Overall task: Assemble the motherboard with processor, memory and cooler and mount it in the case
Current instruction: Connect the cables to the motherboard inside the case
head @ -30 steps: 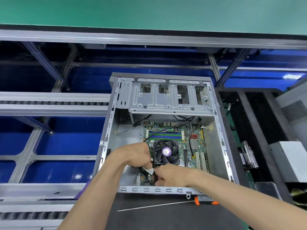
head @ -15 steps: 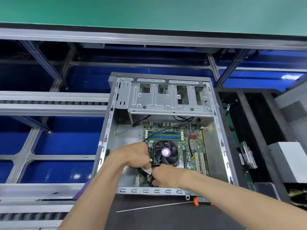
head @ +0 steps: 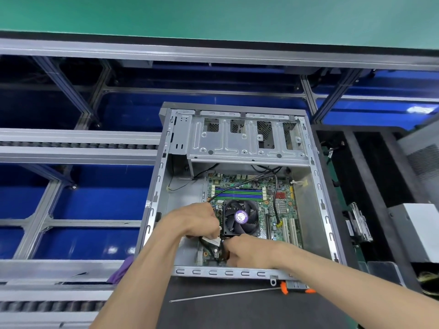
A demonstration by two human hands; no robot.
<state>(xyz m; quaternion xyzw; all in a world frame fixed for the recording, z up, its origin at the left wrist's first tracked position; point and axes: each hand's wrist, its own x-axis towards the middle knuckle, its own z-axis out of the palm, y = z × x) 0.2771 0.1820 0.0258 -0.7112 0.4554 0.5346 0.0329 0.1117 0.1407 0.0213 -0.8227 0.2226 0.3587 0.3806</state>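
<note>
The open grey metal case (head: 318, 195) lies on its side with the green motherboard (head: 282, 210) inside it. A black cooler fan (head: 241, 218) with a purple label sits on the board, and blue and green memory slots (head: 237, 193) lie behind it. My left hand (head: 194, 220) is at the fan's left edge, its fingers curled on a cable with a white connector (head: 212, 241). My right hand (head: 247, 249) is just below the fan, fingers pinching the same cable end. The spot under my fingers is hidden.
A long screwdriver (head: 228, 294) with an orange and black handle lies on the dark mat in front of the case. Black foam trays (head: 370, 186) with parts stand to the right. A roller conveyor frame (head: 78, 148) runs on the left. Black cables cross the board.
Both hands stay at the fan's lower left corner; they shifted only slightly while working on the cable. The view moved a little.
</note>
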